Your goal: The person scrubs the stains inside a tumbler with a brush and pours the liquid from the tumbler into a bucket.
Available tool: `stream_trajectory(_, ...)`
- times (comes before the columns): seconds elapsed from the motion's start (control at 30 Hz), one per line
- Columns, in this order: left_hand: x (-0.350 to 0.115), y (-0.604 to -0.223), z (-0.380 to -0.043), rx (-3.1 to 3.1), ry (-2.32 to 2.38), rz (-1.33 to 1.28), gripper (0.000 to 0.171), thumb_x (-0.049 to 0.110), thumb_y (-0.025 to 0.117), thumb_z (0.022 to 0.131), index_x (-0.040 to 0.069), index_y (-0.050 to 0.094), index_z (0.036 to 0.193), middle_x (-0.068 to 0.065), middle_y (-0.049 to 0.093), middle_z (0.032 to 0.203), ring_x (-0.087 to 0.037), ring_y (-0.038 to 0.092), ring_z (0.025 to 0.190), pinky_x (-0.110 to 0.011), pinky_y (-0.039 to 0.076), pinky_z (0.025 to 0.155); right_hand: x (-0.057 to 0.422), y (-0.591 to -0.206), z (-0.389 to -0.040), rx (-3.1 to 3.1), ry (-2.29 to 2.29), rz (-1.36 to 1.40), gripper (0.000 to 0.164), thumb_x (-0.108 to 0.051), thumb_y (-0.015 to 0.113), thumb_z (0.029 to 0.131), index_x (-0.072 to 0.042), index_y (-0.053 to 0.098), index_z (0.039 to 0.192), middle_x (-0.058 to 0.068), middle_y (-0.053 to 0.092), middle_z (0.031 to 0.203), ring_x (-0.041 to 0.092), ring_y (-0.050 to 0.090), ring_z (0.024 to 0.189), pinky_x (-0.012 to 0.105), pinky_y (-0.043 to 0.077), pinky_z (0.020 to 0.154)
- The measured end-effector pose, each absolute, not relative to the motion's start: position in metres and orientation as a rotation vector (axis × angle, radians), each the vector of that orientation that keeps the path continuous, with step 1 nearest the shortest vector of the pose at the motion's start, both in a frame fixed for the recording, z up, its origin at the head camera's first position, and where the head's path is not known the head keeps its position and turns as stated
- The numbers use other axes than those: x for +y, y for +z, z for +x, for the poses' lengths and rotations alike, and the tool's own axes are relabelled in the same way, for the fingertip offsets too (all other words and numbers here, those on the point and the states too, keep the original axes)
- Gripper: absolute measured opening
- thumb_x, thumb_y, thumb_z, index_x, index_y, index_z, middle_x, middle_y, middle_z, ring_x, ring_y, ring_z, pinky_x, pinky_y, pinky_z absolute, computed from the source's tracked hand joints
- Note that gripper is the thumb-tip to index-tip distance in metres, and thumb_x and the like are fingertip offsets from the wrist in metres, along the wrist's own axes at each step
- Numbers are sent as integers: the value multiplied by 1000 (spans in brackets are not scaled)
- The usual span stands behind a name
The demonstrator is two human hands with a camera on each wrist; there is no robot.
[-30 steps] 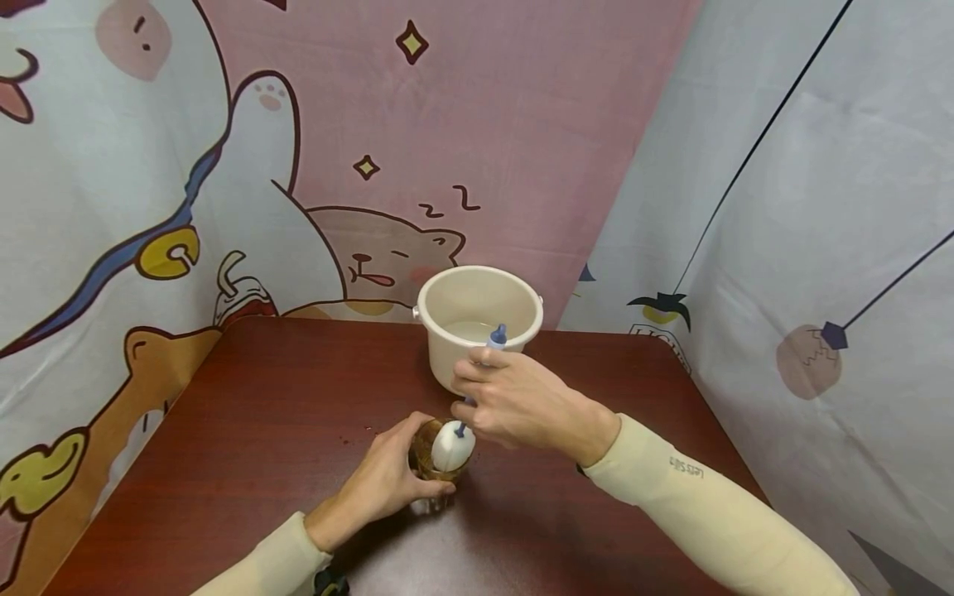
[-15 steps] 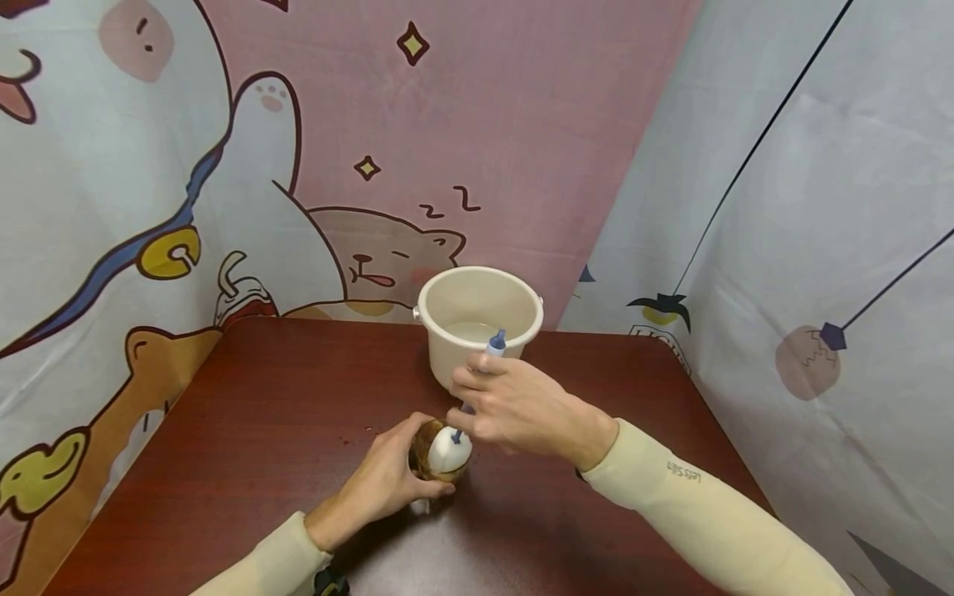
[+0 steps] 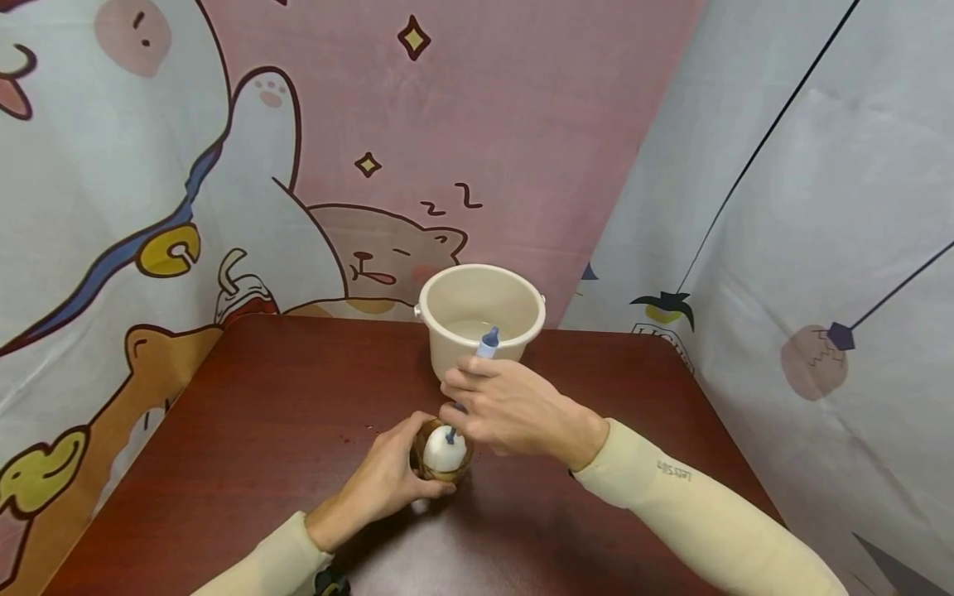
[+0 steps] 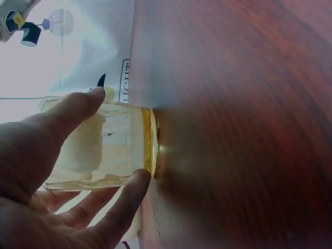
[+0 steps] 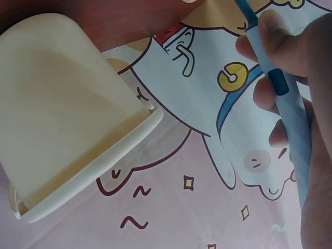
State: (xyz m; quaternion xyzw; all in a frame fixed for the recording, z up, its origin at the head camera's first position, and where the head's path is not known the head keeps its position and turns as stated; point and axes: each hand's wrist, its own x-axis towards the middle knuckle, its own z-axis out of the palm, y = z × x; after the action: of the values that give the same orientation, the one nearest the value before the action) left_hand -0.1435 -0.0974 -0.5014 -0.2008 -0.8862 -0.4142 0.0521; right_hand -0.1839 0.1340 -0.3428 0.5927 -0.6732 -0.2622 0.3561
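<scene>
**Brush inside the glass**

I saw from far the left hand, its fingers curved around the glass. The right hand gripped the brush's handle, the white head inside. Behind them, the bucket stood on the table.

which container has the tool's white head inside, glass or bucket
The clear glass, gripped by the left hand: the tool's white head is inside it. The larger cream bucket behind does not contain it.
</scene>
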Motion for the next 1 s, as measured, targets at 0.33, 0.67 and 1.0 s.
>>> stream_trajectory(0.33,-96,-502,-143,-2704,-1255,-599,79,33,115,72,26,68,135,5,80,122,-12,76,106,-32,63,90,134,-343,-186,-1816,-664,1476,25,-41,89,83,-25,72,92,-4,74,95,20,59,106,33,45,107)
stream_trajectory(0.67,-96,-501,-144,-2696,-1236,-602,81,32,115,72,21,68,137,4,79,121,-14,77,106,-34,64,91,134,-339,-189,-1848,-676,1407,13,-31,86,86,-25,75,90,-3,76,89,21,59,104,35,44,107)
stream_trajectory(1.0,-97,-502,-143,-2688,-1220,-628,81,30,115,72,22,68,138,2,81,127,-17,79,111,-35,65,94,142,-336,-193,-1903,-744,1398,21,-44,87,93,-24,78,93,-2,76,88,22,59,102,36,43,102)
